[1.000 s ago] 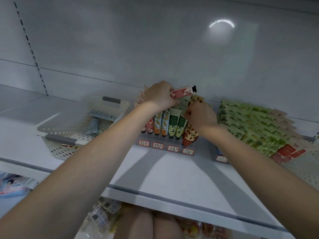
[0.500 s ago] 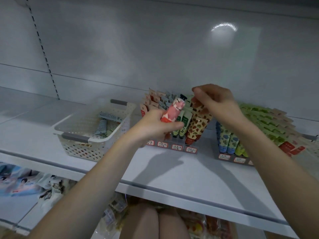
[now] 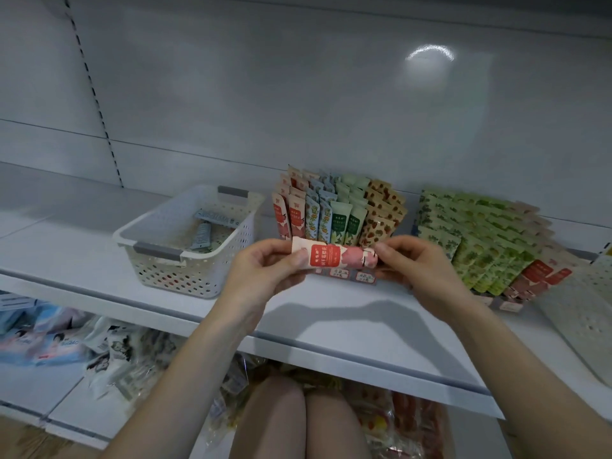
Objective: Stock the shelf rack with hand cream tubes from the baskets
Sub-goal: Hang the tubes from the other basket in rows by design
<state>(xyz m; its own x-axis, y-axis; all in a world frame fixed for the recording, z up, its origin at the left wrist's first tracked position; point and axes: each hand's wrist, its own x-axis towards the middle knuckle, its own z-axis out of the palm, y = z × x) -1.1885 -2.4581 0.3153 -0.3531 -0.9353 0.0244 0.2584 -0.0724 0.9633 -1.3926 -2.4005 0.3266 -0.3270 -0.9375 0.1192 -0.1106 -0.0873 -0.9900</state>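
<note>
Hands: left hand (image 3: 265,273) pinches the crimped end, right hand (image 3: 410,263) the cap end.
Tube: red hand cream tube (image 3: 334,258) held level, before the rack (image 3: 337,210); probably light, soft-walled, best gripped by its ends.
Basket: white basket (image 3: 185,260) left, few tubes remaining.

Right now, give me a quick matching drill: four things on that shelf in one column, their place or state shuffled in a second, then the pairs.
Things:
1. red-label hand cream tube
2. white perforated basket
3. tube rack
4. green tubes

Place or state:
A. leaning in rows at the shelf's right
B. held level between the left hand and right hand
C. left of the rack, a few grey tubes inside
D. at the back, filled with upright tubes in columns by colour

Pairs: 1-B, 2-C, 3-D, 4-A
</note>
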